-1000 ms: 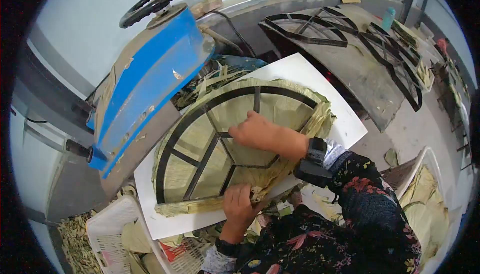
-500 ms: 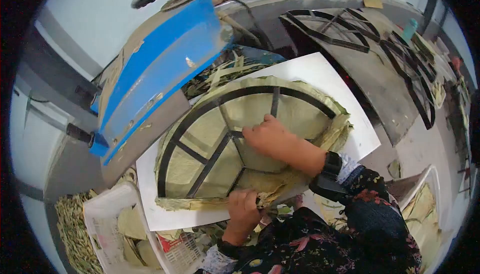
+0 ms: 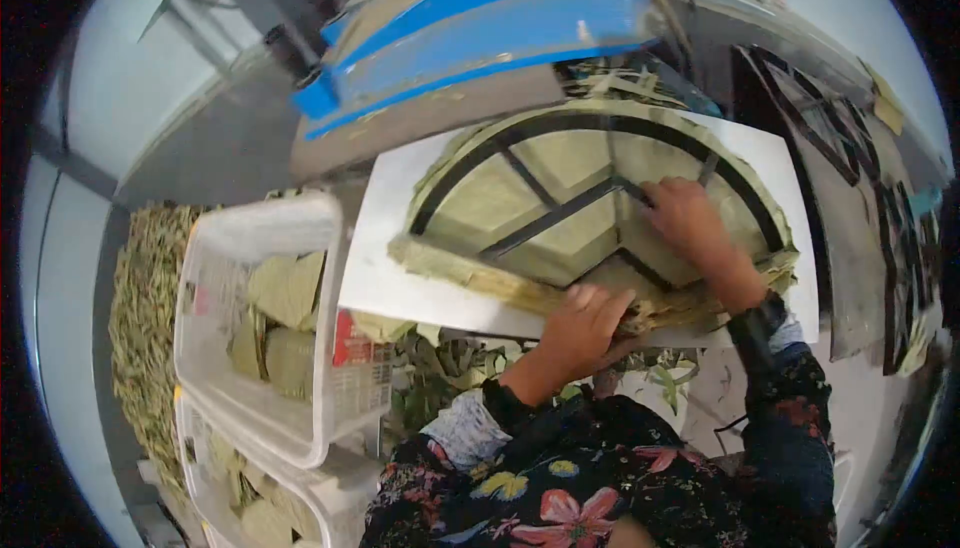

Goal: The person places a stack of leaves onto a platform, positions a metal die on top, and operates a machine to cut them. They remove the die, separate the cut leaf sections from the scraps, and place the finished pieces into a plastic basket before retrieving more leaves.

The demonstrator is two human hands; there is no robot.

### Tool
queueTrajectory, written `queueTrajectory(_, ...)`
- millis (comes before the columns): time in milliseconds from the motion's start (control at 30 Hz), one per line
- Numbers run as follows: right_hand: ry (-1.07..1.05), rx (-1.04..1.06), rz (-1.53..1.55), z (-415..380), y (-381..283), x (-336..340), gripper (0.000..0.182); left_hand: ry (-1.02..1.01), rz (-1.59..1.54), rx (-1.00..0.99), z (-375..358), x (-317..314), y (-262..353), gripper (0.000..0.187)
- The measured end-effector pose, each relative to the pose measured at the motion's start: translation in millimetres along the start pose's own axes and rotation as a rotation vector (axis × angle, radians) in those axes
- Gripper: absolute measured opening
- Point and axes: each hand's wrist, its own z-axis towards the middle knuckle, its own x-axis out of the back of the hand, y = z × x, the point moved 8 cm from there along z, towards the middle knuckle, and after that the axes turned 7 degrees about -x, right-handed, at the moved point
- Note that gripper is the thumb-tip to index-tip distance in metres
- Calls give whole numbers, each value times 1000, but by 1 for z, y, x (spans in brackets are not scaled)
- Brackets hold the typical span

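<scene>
A black fan-shaped frame lies on a wide stack of pale green leaves, which rests on a white board. My right hand reaches over the stack, its fingers curled at the frame's inner bars near the centre joint. My left hand grips the front edge of the leaf stack, fingertips on top; its thumb is hidden. Ragged, brownish leaf edges show just right of my left hand.
Left are a white basket of leaf pieces, a second basket below and a leaf heap. A blue machine stands behind the board. More black frames lie at the right.
The view has swung left, so the board and machine appear farther right and more of the baskets shows. My left hand now rests on the stack's front edge.
</scene>
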Motion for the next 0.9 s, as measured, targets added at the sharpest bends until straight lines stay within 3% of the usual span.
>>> queueTrajectory(33,128,27,61,3,-7,20,34,13,-70,10,-4,6,2,59)
queueTrajectory(167,142,56,205,-17,-65,73,38,135,-181,-4,-42,29,10,48)
queueTrajectory(233,-239,132,185,-37,-106,55,38,217,-192,14,-67,25,11,38)
queueTrajectory(367,-295,137,0,-51,-130,38,35,85,-377,198,-92,4,8,33)
queueTrajectory(433,-271,140,-10,-49,-126,34,31,33,-530,352,-93,-1,7,24)
queueTrajectory(667,-317,62,-23,-49,-132,34,29,93,-748,531,-100,-7,0,20)
queueTrajectory(733,-228,102,-214,-53,-142,36,30,123,-784,535,-101,-7,0,20)
queueTrajectory(900,-103,156,-304,-54,-144,27,28,198,-1043,630,-102,-25,-8,19)
